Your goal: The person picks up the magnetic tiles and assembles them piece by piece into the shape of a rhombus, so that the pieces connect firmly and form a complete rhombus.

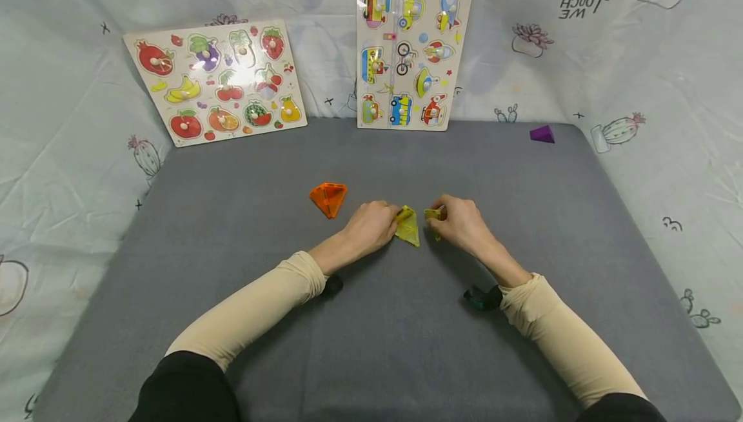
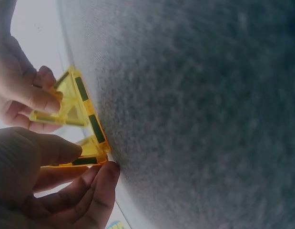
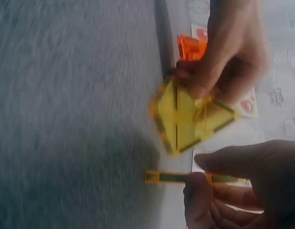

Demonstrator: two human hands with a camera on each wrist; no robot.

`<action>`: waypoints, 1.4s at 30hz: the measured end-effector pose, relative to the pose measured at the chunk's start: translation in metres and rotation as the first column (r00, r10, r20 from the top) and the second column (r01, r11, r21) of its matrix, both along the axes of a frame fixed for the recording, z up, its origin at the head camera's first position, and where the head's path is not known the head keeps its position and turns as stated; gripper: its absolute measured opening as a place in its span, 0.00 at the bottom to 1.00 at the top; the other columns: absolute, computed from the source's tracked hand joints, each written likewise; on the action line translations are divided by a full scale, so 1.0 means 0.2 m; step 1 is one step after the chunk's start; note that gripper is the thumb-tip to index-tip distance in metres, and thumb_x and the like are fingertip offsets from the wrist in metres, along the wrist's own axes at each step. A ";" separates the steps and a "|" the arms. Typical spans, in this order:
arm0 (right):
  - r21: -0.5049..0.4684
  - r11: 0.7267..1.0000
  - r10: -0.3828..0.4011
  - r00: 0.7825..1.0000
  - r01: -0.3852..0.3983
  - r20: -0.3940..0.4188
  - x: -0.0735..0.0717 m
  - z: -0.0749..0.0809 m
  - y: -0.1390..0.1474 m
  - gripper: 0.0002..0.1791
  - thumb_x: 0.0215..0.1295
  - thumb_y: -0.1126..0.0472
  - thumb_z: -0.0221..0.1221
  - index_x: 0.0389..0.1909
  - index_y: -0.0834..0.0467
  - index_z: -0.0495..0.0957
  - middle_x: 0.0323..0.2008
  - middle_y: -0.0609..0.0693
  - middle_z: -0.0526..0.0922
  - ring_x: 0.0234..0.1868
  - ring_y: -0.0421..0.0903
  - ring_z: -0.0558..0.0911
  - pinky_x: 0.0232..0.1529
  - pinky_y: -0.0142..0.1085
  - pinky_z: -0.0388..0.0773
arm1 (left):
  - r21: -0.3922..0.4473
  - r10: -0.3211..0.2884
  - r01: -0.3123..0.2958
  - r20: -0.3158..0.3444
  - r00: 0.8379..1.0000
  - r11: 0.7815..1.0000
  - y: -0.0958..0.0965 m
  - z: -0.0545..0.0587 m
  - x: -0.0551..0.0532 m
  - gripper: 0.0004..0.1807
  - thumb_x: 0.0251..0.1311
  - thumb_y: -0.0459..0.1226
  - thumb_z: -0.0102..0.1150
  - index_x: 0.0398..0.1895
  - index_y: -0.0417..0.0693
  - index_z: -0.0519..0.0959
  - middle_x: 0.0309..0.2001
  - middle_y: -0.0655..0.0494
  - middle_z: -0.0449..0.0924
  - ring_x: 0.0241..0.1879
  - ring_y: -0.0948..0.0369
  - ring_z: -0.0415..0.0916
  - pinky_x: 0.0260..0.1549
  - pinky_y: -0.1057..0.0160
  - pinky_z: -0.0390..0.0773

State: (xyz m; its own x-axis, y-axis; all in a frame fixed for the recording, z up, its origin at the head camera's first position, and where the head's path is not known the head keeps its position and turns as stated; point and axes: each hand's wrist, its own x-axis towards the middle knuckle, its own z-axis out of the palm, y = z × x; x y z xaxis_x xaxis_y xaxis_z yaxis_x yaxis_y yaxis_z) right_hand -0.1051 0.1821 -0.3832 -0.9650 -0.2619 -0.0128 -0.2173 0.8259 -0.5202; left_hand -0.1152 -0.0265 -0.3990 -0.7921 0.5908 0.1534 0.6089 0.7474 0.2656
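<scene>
My left hand [image 1: 370, 225] pinches joined yellow translucent magnetic tiles [image 1: 409, 228] just above the grey table. In the right wrist view, these yellow tiles [image 3: 188, 119] show triangular faces with dark strips along their edges, standing at an angle to each other. A short gap to the right, my right hand [image 1: 462, 223] grips a single yellow magnetic tile [image 1: 432, 214] between thumb and fingers. That tile [image 3: 173, 178] appears edge-on in the right wrist view, and as a triangle [image 2: 71, 102] in the left wrist view. Fingers cover part of each piece.
Left of the hands sits an orange tile pyramid [image 1: 328, 199]. A purple piece [image 1: 542, 134] lies at the table's far right corner. Against the back cloth lean a fruit puzzle board [image 1: 217, 80] and a vehicle puzzle board [image 1: 426, 41]. Grey fabric covers the table [image 1: 371, 344].
</scene>
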 end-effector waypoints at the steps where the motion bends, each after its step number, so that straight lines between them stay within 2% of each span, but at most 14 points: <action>1: -0.015 1.000 0.012 1.000 -0.012 0.007 0.00 0.00 -0.01 0.17 0.62 0.59 0.64 0.49 0.65 0.80 0.36 0.62 0.86 0.27 0.49 0.84 0.29 0.41 0.81 | -0.004 -0.004 0.004 0.004 1.000 1.000 0.00 0.00 0.00 0.06 0.65 0.33 0.56 0.35 0.41 0.82 0.27 0.48 0.80 0.28 0.53 0.79 0.28 0.54 0.80; 8: -0.121 0.990 0.080 0.996 -0.074 0.047 0.00 -0.01 -0.05 0.19 0.62 0.57 0.66 0.50 0.63 0.80 0.33 0.57 0.87 0.24 0.42 0.83 0.26 0.35 0.80 | -0.003 -0.058 0.058 0.039 0.998 0.998 0.01 0.01 0.00 0.07 0.66 0.34 0.57 0.42 0.42 0.83 0.29 0.48 0.82 0.29 0.55 0.79 0.29 0.56 0.79; 15: -0.092 0.989 0.127 0.989 -0.120 0.076 0.00 0.00 -0.03 0.27 0.61 0.55 0.66 0.59 0.63 0.76 0.37 0.56 0.86 0.31 0.45 0.83 0.31 0.37 0.79 | -0.036 -0.080 0.084 0.089 0.993 0.996 0.00 0.02 -0.01 0.13 0.67 0.36 0.56 0.50 0.42 0.81 0.36 0.48 0.82 0.31 0.55 0.79 0.31 0.57 0.80; 18: -0.084 0.984 0.162 0.983 -0.155 0.086 -0.01 0.01 0.00 0.29 0.62 0.59 0.62 0.64 0.61 0.72 0.48 0.59 0.82 0.38 0.48 0.82 0.36 0.41 0.78 | 0.000 -0.032 0.033 0.107 0.994 0.999 -0.05 0.06 -0.02 0.16 0.67 0.35 0.52 0.55 0.40 0.79 0.39 0.46 0.82 0.34 0.54 0.79 0.33 0.56 0.80; 22: -0.123 0.962 0.256 0.963 -0.245 0.080 -0.04 0.01 0.04 0.31 0.64 0.65 0.58 0.70 0.59 0.65 0.64 0.59 0.72 0.54 0.55 0.78 0.47 0.50 0.77 | 0.093 0.105 -0.108 0.034 0.994 0.990 -0.20 0.14 -0.06 0.19 0.63 0.31 0.48 0.55 0.40 0.79 0.45 0.45 0.81 0.43 0.49 0.78 0.42 0.53 0.79; 24: -0.135 0.942 0.317 0.946 -0.306 0.071 -0.05 0.01 0.04 0.32 0.65 0.66 0.57 0.71 0.58 0.64 0.68 0.57 0.69 0.63 0.57 0.73 0.55 0.54 0.75 | 0.133 0.182 -0.182 0.013 0.983 0.974 -0.30 0.17 -0.08 0.20 0.60 0.30 0.48 0.55 0.39 0.79 0.48 0.44 0.80 0.48 0.47 0.75 0.47 0.50 0.77; 25: -0.142 0.933 0.342 0.937 -0.330 0.074 -0.06 0.00 0.03 0.33 0.64 0.66 0.57 0.71 0.58 0.63 0.69 0.57 0.68 0.67 0.57 0.71 0.59 0.55 0.72 | 0.146 0.220 -0.222 0.028 0.975 0.964 -0.35 0.18 -0.10 0.20 0.60 0.31 0.48 0.55 0.39 0.79 0.50 0.43 0.79 0.50 0.46 0.74 0.48 0.49 0.75; 27: -0.151 0.918 0.380 0.922 -0.366 0.079 -0.06 0.00 0.02 0.33 0.64 0.65 0.57 0.71 0.59 0.63 0.70 0.57 0.67 0.71 0.57 0.66 0.65 0.57 0.67 | 0.148 0.289 -0.302 0.100 0.952 0.942 -0.43 0.19 -0.12 0.22 0.61 0.35 0.49 0.58 0.39 0.76 0.54 0.42 0.75 0.53 0.45 0.70 0.49 0.47 0.73; 29: -0.144 0.911 0.400 0.913 -0.386 0.080 -0.07 0.00 0.01 0.33 0.63 0.65 0.57 0.71 0.59 0.64 0.70 0.57 0.67 0.72 0.57 0.65 0.68 0.56 0.64 | 0.122 0.339 -0.366 0.200 0.919 0.922 -0.50 0.18 -0.14 0.25 0.64 0.40 0.49 0.62 0.40 0.73 0.59 0.41 0.72 0.57 0.44 0.67 0.50 0.45 0.72; 31: -0.133 0.908 0.408 0.910 -0.396 0.077 -0.06 -0.01 0.00 0.31 0.64 0.64 0.57 0.70 0.60 0.65 0.69 0.58 0.69 0.71 0.57 0.66 0.68 0.56 0.63 | 0.069 0.361 -0.395 0.289 0.887 0.916 -0.54 0.17 -0.16 0.28 0.66 0.45 0.49 0.66 0.39 0.70 0.63 0.39 0.68 0.60 0.43 0.64 0.53 0.44 0.71; 33: -0.116 0.907 0.413 0.908 -0.404 0.067 -0.06 -0.01 -0.01 0.29 0.66 0.63 0.58 0.68 0.61 0.67 0.67 0.59 0.71 0.69 0.58 0.69 0.67 0.55 0.66 | 0.022 0.350 -0.379 0.338 0.874 0.925 -0.57 0.15 -0.18 0.30 0.67 0.46 0.48 0.67 0.38 0.68 0.65 0.38 0.67 0.62 0.41 0.64 0.56 0.42 0.70; 35: -0.100 0.907 0.416 0.908 -0.410 0.049 -0.06 -0.02 -0.01 0.28 0.67 0.61 0.60 0.67 0.62 0.69 0.65 0.59 0.74 0.67 0.58 0.71 0.65 0.55 0.68 | 0.001 0.323 -0.346 0.353 0.878 0.938 -0.58 0.13 -0.18 0.29 0.67 0.45 0.49 0.66 0.35 0.69 0.63 0.36 0.69 0.61 0.40 0.67 0.56 0.42 0.71; 37: -0.103 0.912 0.403 0.914 -0.398 0.034 -0.06 -0.02 -0.01 0.27 0.66 0.61 0.62 0.65 0.62 0.71 0.62 0.59 0.77 0.64 0.58 0.74 0.63 0.54 0.71 | 0.001 0.296 -0.316 0.347 0.890 0.949 -0.57 0.11 -0.18 0.27 0.66 0.42 0.51 0.63 0.34 0.72 0.61 0.35 0.72 0.57 0.40 0.71 0.54 0.44 0.72; 42: -0.059 0.957 0.284 0.959 -0.284 -0.003 -0.05 -0.03 0.01 0.27 0.62 0.55 0.66 0.60 0.61 0.76 0.55 0.58 0.81 0.54 0.55 0.80 0.54 0.51 0.76 | 0.030 0.226 -0.248 0.312 0.923 0.968 -0.53 0.11 -0.15 0.21 0.65 0.41 0.57 0.58 0.37 0.77 0.53 0.39 0.78 0.46 0.46 0.74 0.44 0.50 0.72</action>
